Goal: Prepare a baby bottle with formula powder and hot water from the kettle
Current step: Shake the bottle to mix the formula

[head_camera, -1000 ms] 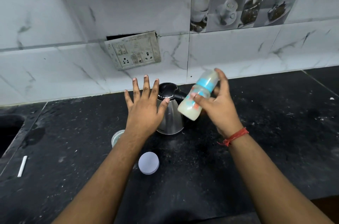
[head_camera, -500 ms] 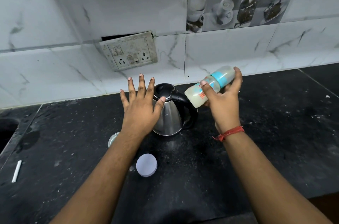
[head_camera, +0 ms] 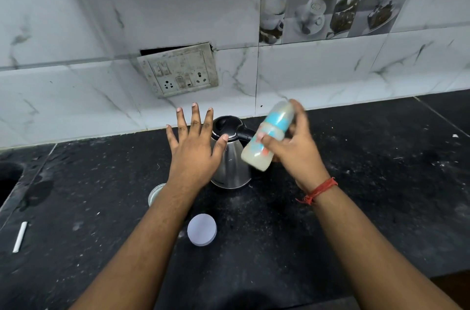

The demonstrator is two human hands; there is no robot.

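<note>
Though dusty, black counter (head_camera: pixel 381 195) under marble wall (head_camera: pixel 76 17)

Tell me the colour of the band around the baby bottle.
Light blue, on the baby bottle gripped in the right hand; head view.

Just one camera here, worn on the person's head, so there's no second view to share anything with. It looks forward and down at a black countertop (head_camera: pixel 381 182), with both forearms coming in from the bottom edge. Pretty close in: the steel kettle (head_camera: pixel 230 157) sits near the middle of the shot at about arm's reach. Behind the kettle the lens takes in the marble-look wall tiles (head_camera: pixel 76 17) and a switch-and-socket plate (head_camera: pixel 179 72) up and to its left. It's wide-angle, so the wall lines and counter edge bow toward the sides of the frame.
</note>
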